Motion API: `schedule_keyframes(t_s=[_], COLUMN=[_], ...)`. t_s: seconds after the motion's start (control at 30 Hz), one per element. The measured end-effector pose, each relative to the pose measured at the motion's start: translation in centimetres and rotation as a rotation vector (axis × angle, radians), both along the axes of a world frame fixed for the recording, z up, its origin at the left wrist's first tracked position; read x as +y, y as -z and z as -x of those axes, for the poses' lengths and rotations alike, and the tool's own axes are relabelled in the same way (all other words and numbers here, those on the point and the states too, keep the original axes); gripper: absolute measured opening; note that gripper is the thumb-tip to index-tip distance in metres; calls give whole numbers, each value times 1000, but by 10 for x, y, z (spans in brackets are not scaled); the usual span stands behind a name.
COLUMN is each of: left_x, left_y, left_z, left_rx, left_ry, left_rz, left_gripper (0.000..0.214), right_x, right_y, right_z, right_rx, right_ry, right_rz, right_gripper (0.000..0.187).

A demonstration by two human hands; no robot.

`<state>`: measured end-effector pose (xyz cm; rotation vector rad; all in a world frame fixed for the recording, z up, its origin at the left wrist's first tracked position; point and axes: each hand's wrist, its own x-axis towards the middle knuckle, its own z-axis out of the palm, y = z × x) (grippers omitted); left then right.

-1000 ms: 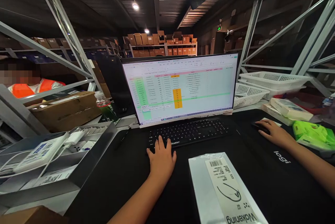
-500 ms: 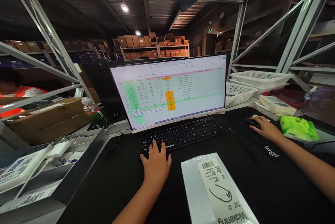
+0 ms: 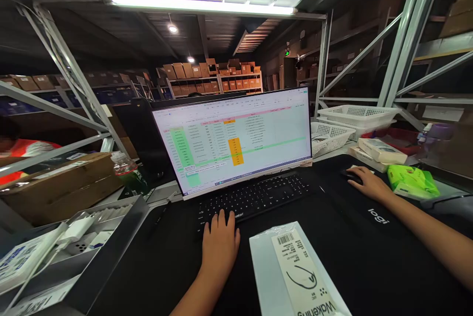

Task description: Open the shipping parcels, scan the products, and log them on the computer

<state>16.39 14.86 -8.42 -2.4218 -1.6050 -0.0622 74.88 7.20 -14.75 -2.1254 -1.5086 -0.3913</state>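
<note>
My left hand (image 3: pixel 220 242) lies palm down at the front left edge of the black keyboard (image 3: pixel 254 200), fingers stretched out, the fingertips on its lower keys. Off to the right, my right hand (image 3: pixel 371 185) rests over a dark computer mouse (image 3: pixel 350 175) on the large black desk mat (image 3: pixel 347 237). Behind the keyboard stands a monitor (image 3: pixel 273 134) showing a spreadsheet with green, pink and orange cells. Between my forearms lies a white box (image 3: pixel 264 267) with a printed label (image 3: pixel 299 262) that carries a barcode and a black handwritten mark.
On the left are an open grey box of white items (image 3: pixel 121 222), a green-labelled bottle (image 3: pixel 129 173) and a cardboard carton (image 3: pixel 62 183). White baskets (image 3: pixel 358 115) and a green packet (image 3: pixel 412 180) stand right. A person in orange (image 3: pixel 33 148) is at far left.
The view has tilted up slightly, so the desk sits lower in the picture. My left hand has shifted a little right along the keyboard, its fingers closer together. My right hand stays on the mouse.
</note>
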Motion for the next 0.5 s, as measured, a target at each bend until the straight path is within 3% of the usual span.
schedule_keyframes(t_s=[0.23,0.5], left_x=[0,-1], left_y=[-1,-5], left_z=[-2,-2], left_rx=[-4,16], left_ry=[-18,-22], left_rz=[13,24], left_gripper=[55,55], right_x=[-2,0], right_y=[0,-7], right_z=[7,13], right_rx=[1,11], right_ry=[-144,-74], right_rz=[38,57], right_gripper=[54,53])
